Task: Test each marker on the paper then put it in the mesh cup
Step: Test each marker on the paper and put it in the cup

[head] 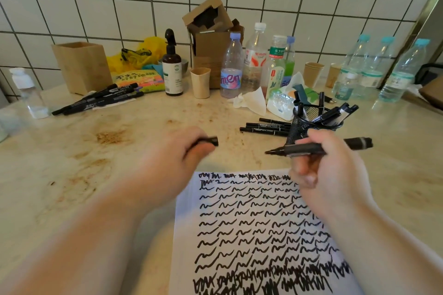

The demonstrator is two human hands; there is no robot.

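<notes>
Both hands busy — R fingers (309,143) pinch marker (318,147), L hand (182,148) its cap (212,140).

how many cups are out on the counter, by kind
mesh cup: 1
brown paper cups: 2
beige cup: 1
total: 4
</notes>
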